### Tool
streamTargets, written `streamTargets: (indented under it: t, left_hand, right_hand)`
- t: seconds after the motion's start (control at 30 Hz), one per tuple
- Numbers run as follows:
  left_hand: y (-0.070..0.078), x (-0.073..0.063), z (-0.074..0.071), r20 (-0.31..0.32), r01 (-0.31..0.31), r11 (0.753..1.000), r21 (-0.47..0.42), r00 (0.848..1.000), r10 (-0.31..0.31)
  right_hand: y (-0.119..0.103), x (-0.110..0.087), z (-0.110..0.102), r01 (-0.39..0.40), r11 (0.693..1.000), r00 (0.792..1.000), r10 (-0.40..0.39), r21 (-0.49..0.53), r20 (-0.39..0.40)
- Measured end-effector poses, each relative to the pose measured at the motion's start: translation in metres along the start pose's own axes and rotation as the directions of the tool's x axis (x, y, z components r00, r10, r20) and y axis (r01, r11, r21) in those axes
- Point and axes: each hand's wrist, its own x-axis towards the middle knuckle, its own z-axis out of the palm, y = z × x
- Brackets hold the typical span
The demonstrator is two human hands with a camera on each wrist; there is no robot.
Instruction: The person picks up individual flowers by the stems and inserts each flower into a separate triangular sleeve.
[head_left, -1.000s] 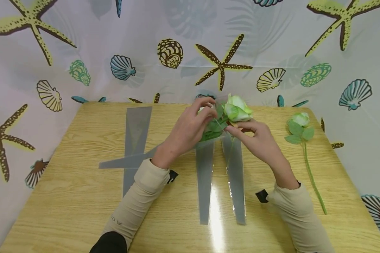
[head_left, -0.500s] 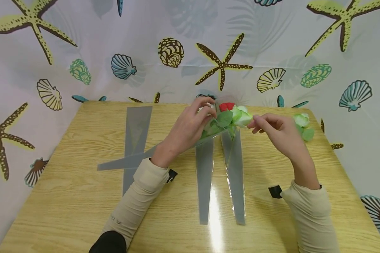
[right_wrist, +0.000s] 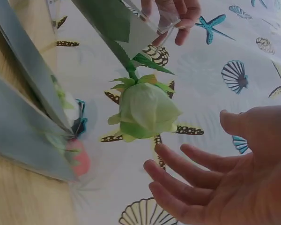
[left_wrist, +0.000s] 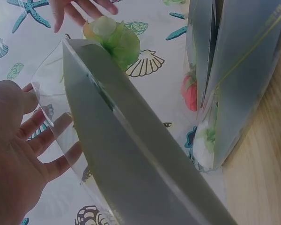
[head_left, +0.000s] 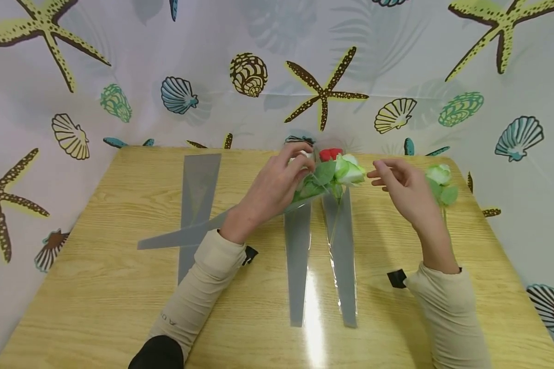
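Note:
My left hand [head_left: 277, 184] pinches the clear rim of a grey-backed flower sleeve [left_wrist: 126, 140], held slantwise over the table. A white-green rose [right_wrist: 147, 110] pokes out of the sleeve's wide end, its leaves [head_left: 324, 173] partly inside the film. In the left wrist view my left fingers [left_wrist: 56, 133] show at and behind the clear film. My right hand [head_left: 403, 187] hovers just right of the bloom with fingers spread and loosely bent, holding nothing. The right wrist view shows a small gap between its fingertips [right_wrist: 161, 150] and the petals.
Two filled sleeves, one left [head_left: 297, 266] and one right [head_left: 343, 266], lie on the wooden table [head_left: 120, 307]; a red rose [head_left: 331, 154] shows at their far end. A flat sleeve [head_left: 200, 189] lies at left, a loose white-green rose [head_left: 438, 175] at right. Patterned cloth [head_left: 277, 41] hangs behind.
My right hand has moved right from the rose's base and come off the petals. The bloom has tipped lower and rightward, uncovering the red rose behind. My left hand keeps its place.

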Motion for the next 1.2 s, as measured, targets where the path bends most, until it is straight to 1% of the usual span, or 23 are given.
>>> streamTargets:
  t: [0.07, 0.13, 0.23, 0.33, 0.47, 0.67, 0.8, 1.0, 1.2]
  left_hand:
    - [-0.001, 0.0, 0.0, 0.003, -0.007, 1.0, -0.001, 1.0, 0.007]
    - [0.0, 0.0, 0.001, 0.016, -0.01, 1.0, -0.002, 1.0, 0.01]
    - [0.0, -0.001, 0.002, 0.039, -0.002, 1.0, -0.001, 0.999, 0.002]
    - [0.001, -0.002, 0.003, 0.061, 0.016, 1.0, 0.007, 0.998, -0.016]
    - [0.002, -0.003, 0.004, 0.073, 0.021, 1.0, 0.022, 0.997, -0.022]
    - [0.003, -0.003, 0.008, 0.088, 0.004, 0.999, 0.036, 0.996, -0.007]
    - [0.005, -0.002, 0.009, 0.108, 0.007, 0.999, 0.04, 0.994, -0.012]
    - [0.007, -0.002, 0.007, 0.129, 0.031, 0.998, 0.053, 0.991, -0.038]
    - [0.007, -0.001, 0.008, 0.141, 0.035, 0.998, 0.055, 0.989, -0.043]
  right_hand:
    - [-0.001, 0.0, 0.0, -0.009, 1.0, 0.999, 0.01, -0.017, 0.033]
    - [-0.001, 0.0, 0.003, -0.009, 1.0, 0.998, 0.009, -0.006, 0.066]
    - [-0.002, 0.001, 0.007, -0.011, 0.999, 0.995, 0.008, 0.036, 0.099]
    - [-0.004, -0.001, 0.009, -0.019, 0.995, 0.994, 0.008, 0.096, 0.112]
    - [-0.009, -0.003, 0.01, -0.008, 0.989, 0.994, -0.007, 0.146, 0.105]
    - [-0.015, -0.007, 0.011, 0.036, 0.985, 0.996, -0.05, 0.17, 0.075]
    - [-0.019, -0.009, 0.012, 0.058, 0.981, 0.996, -0.069, 0.184, 0.054]
    - [-0.022, -0.011, 0.017, 0.052, 0.984, 0.995, -0.066, 0.171, 0.075]
    - [-0.024, -0.011, 0.023, 0.044, 0.986, 0.994, -0.059, 0.159, 0.091]
